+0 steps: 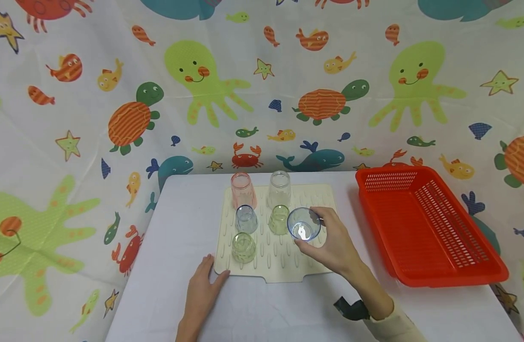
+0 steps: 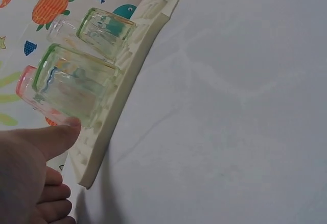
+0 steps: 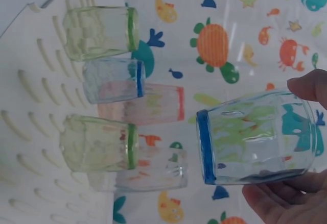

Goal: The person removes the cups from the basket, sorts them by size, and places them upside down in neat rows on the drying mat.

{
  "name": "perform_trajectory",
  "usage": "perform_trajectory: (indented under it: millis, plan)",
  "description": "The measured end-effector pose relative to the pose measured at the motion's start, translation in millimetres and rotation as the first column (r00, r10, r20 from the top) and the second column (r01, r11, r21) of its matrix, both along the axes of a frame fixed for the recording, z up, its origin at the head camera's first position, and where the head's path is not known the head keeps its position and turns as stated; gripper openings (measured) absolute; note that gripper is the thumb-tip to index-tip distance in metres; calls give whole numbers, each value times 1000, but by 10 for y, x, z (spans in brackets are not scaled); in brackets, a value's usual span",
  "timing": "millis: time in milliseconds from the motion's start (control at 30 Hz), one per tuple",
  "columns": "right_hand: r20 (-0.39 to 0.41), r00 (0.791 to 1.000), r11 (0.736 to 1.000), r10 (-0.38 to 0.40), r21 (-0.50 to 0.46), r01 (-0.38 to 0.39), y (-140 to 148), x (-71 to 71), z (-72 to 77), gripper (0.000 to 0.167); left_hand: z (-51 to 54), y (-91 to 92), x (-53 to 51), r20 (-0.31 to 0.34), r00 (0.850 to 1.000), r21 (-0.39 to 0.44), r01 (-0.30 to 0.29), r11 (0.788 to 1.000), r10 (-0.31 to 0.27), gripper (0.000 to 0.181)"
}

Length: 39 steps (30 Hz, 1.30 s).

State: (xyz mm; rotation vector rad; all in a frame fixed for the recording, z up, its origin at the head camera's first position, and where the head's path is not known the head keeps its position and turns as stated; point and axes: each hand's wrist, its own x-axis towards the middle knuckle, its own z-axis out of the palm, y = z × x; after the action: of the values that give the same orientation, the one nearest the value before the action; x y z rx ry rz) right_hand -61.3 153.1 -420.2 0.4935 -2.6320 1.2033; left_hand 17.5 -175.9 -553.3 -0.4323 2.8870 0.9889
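My right hand [image 1: 336, 244] grips a blue-tinted drinking glass [image 3: 255, 140] near its wide mouth, which faces up; its blue base points down. The glass is over the right part of a cream ribbed drying mat [image 1: 283, 270]. On the mat, bottoms up, stand a pink glass [image 1: 243, 192], a clear glass [image 1: 280, 190], a smaller blue glass [image 1: 247, 219] and two green glasses, one front left [image 1: 243, 249] and one mid-mat [image 1: 279, 221]. At the mat's front left corner rests my left hand [image 1: 202, 287], thumb stretched out near the front green glass.
A red plastic basket [image 1: 447, 278] with slotted sides sits to the right of the mat. Beneath everything is a white tabletop [image 1: 181, 213]. A cloth [image 1: 253, 133] printed with sea animals hangs behind and beside the table. A dark strap [image 1: 351, 309] sticks out by my right wrist.
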Motion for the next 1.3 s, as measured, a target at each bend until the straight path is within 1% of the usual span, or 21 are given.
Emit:
perform_trajectory:
  millis: [100,200,267,333,467,600,733,800,867,967,1000,1100,1167,1233,1300]
  plan:
    - [1,1000,1000,4,5,-4,-2,-1,1,80,88,-6,5,-29,999,13,-12,1000,13,80]
    - [-4,1000,1000,11,9,-11,-4,-5,6,79,216,14,-1,-95,995,20,-15,1000,17,80]
    - [-5,1000,1000,13,10,-13,-6,-6,10,79,309,42,-12,-154,988,26,-10,1000,14,80]
    - [-2,1000,1000,20,10,-20,-9,-4,9,79,403,77,-25,-212,977,40,1,999,7,79]
    - [11,999,999,38,3,-38,-20,5,16,78,591,173,-53,-292,956,99,63,993,-32,78]
    - [22,998,999,51,4,-51,-36,14,34,77,769,291,-89,-333,939,177,158,971,-92,76]
    - [33,998,998,60,4,-60,-50,25,45,76,919,413,-116,-360,920,249,254,934,-154,75]
    - [43,997,998,64,2,-64,-58,34,52,77,982,474,-132,-364,914,275,290,916,-180,75]
    - [50,996,998,70,-3,-70,-65,48,65,77,1029,529,-155,-370,906,291,324,900,-207,74]
    - [53,995,997,83,-7,-83,-75,66,76,77,1072,604,-211,-368,898,333,372,866,-243,73]
    - [52,995,996,89,-7,-89,-78,71,79,77,1078,627,-234,-370,892,343,392,854,-260,73]
    - [52,994,995,99,-6,-99,-90,88,92,78,1085,692,-312,-382,870,370,453,811,-311,73]
    - [56,993,994,106,-3,-106,-98,99,104,78,1086,730,-364,-400,848,375,498,782,-349,73]
    - [60,991,993,117,-2,-117,-107,110,118,78,1094,760,-408,-425,822,382,543,748,-379,73]
    - [62,990,992,127,1,-127,-113,120,129,78,1112,785,-443,-443,800,397,579,712,-404,73]
